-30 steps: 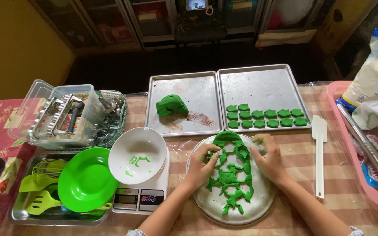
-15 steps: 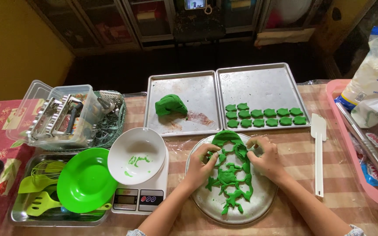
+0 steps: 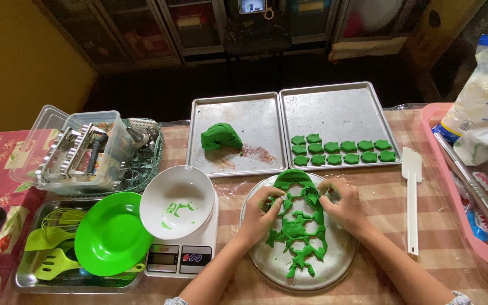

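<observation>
Checked table (image 3: 379,186): both hands' grips pinch green dough web (image 3: 300,226).

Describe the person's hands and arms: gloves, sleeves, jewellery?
Both the left hand and right hand are bare, with no gloves, rings or watch visible. The forearms are uncovered too; only a bit of light patterned sleeve shows at the bottom edge.

A round plate (image 3: 340,268) is lying before two trays (image 3: 334,113), holding the dough (image 3: 300,234). A scale (image 3: 184,257) is sitting to its left, a spatula (image 3: 412,192) to its right.
</observation>
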